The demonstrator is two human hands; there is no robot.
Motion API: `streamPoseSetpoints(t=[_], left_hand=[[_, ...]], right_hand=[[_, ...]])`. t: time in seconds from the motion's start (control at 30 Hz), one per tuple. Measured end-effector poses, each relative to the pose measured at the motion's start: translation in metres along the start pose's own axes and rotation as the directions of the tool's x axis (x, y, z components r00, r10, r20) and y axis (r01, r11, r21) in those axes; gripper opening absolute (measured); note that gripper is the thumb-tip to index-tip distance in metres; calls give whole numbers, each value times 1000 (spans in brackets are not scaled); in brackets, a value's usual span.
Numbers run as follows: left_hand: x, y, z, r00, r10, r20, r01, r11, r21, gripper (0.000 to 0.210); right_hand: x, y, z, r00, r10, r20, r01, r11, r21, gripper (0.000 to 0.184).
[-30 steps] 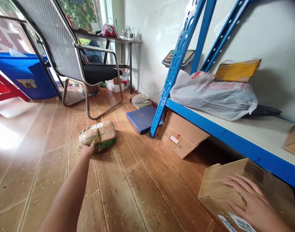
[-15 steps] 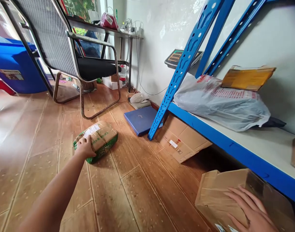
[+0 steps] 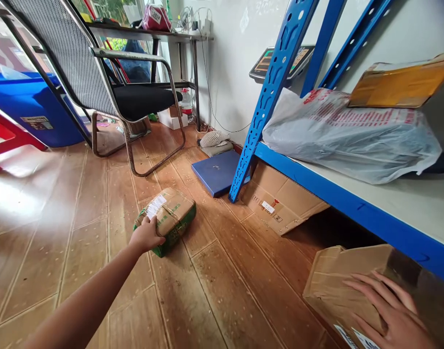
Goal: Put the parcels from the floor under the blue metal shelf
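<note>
Both hands, left (image 3: 146, 236) and right (image 3: 392, 312), are bare, with unsleeved forearms.

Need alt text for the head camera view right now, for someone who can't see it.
The left hand grips a tape-wrapped green parcel on the wooden floor, while the right hand lies flat on a cardboard box under a blue shelf.

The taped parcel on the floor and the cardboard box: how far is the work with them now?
Already on the shelf: a grey plastic bag with a yellow envelope on top. In hand: the left hand grips the taped parcel on the floor; the right hand lies flat on the cardboard box below the shelf. Neither is lifted yet.
</note>
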State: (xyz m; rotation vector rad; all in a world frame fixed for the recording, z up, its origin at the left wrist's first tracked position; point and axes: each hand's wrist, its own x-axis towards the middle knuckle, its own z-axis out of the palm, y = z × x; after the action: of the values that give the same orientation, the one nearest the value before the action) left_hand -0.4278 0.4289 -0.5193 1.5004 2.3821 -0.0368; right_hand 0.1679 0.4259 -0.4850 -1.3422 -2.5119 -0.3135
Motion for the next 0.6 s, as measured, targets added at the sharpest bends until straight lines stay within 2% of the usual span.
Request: streamPoseSetpoints(t=[0.17,0.23,0.3,0.37,0.4,0.5,0.53,0.6], left_hand=[[-35,31,-7,985,131,109,-113,981,-156,70],[-52,50,-2,966,183,183,-126,950,-285,64],[-68,76,12,921,213,326,-28,872,-488,65],[-82,111,32,849,280,448,88,760,-643,71],[-88,131,42,821,338,461,92,717,-691,72],[-100,195,64,784,501,365,-61,649,-759,68],[-100,214,67,790,510,340,-92,647,-756,67],[-96,241,68,841,439,316,-91,691,-718,67]], right_hand=[[6,-10,-5,986,119,113,-123,992,31,33],[10,-17,-10,975,153,159,-165,984,64,36],[13,-25,-16,956,172,237,-201,974,104,39],[16,-31,-21,938,196,286,-241,962,131,42],[17,-33,-23,931,207,300,-258,956,140,43],[16,-36,-30,918,231,322,-292,944,154,43],[14,-36,-32,917,231,326,-293,943,157,43],[12,-34,-35,921,213,325,-277,946,166,40]])
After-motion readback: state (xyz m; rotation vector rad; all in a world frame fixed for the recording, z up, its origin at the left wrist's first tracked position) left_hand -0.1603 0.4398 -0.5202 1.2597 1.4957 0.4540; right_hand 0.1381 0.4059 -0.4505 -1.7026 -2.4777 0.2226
